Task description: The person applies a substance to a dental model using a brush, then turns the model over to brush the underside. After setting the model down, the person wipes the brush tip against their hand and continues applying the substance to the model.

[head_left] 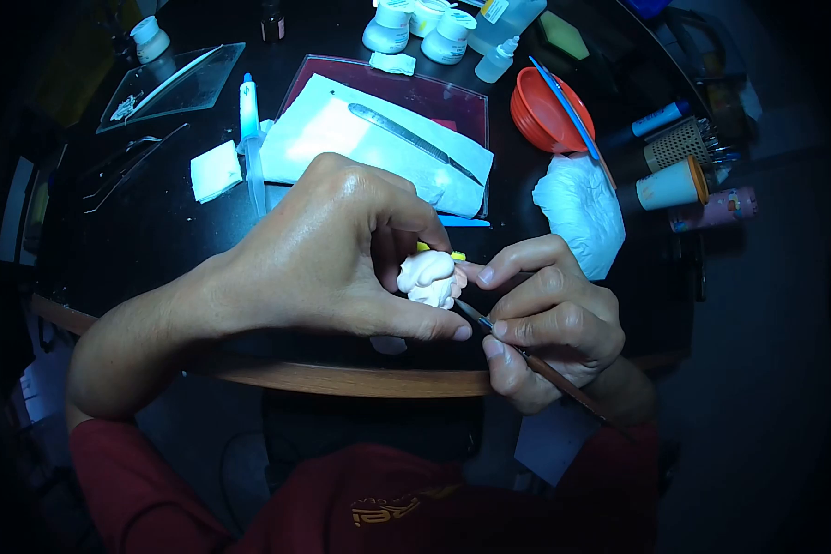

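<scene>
My left hand curls around a small lumpy white piece, gripped between thumb and fingers. Pinkish, tooth-like bumps show on its right side, and a bit of yellow shows at its upper edge. My right hand pinches a slim brush with a brown wooden handle and a metal ferrule. The brush's dark tip meets the lower right side of the white piece, or lies just beside it. One right fingertip is close to the pinkish bumps. The left fingers' far ends are partly hidden.
Behind my hands, a metal scalpel-like knife lies on white tissue. A syringe and folded paper sit left. A red bowl, crumpled tissue and paper cup stand right. The wooden table edge runs below.
</scene>
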Available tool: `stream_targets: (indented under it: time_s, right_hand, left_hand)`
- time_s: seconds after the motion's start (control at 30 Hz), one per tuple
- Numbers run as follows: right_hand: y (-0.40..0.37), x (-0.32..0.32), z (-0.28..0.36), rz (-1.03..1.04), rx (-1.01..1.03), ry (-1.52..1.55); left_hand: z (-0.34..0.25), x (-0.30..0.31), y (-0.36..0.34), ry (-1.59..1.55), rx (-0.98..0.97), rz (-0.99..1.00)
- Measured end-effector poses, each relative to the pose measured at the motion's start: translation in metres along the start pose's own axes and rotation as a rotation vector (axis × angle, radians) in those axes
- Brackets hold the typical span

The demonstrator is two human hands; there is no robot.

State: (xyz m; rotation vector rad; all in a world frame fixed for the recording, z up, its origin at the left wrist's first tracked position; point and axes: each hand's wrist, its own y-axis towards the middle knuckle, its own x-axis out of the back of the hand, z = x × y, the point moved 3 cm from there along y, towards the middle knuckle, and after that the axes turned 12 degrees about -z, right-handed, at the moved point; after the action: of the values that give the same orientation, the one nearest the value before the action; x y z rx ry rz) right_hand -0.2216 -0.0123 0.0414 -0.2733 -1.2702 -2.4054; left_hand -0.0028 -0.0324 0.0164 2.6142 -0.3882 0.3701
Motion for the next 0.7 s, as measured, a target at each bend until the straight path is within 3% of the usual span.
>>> stream_targets:
  time_s: [0.23,0.7]
  right_hand:
    - [-0.0008,0.0019,-0.0019,-0.045,-0.018,0.009]
    - [-0.0044,-0.0003,-0.0075,-0.058,-0.029,-0.008]
  left_hand:
    - [-0.0037,0.0016,0.0019,0.059,-0.096,-0.011]
    - [-0.0002,0.0016,0.0008,0.080,-0.087,0.004]
